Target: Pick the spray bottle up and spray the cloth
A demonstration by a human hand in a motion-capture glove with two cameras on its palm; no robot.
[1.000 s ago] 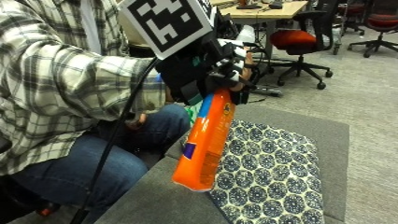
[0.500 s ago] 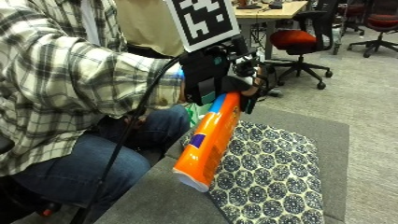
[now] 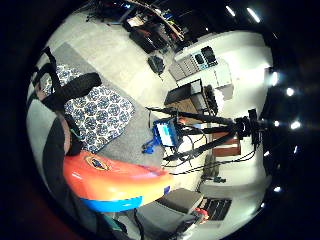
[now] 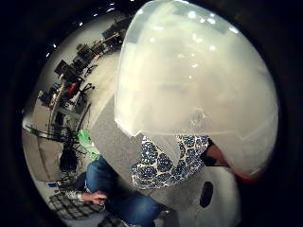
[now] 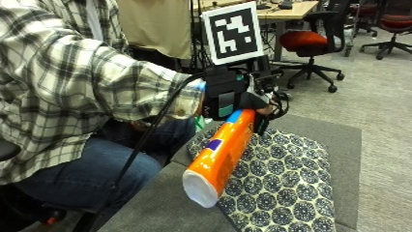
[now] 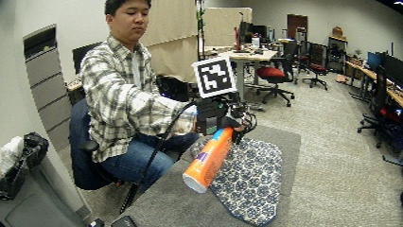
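My gloved right hand (image 5: 235, 94) grips the top of an orange spray bottle (image 5: 219, 154) and holds it in the air, tilted, its white base toward the camera. The bottle (image 6: 207, 161) hangs above the near edge of a blue-and-white patterned cloth (image 5: 283, 183) spread on the grey table (image 5: 161, 208). In the little finger side palm view the orange bottle (image 3: 115, 182) lies close under the palm, with the cloth (image 3: 100, 112) beyond it. The bottle's pale base (image 4: 194, 85) fills the thumb side palm view, the cloth (image 4: 165, 163) below it. The nozzle is hidden by the hand.
The grey table (image 6: 170, 203) reaches past the cloth (image 6: 252, 175) on all sides. A red office chair (image 5: 312, 41) and a desk (image 5: 283, 9) stand behind on the carpet. A camera tripod (image 3: 210, 125) stands beside the table. The person's legs (image 5: 96, 179) are at the table's left edge.
The hand has lifted and swung the bottle so its base points more toward the camera and sits higher over the cloth. The grip has not changed.
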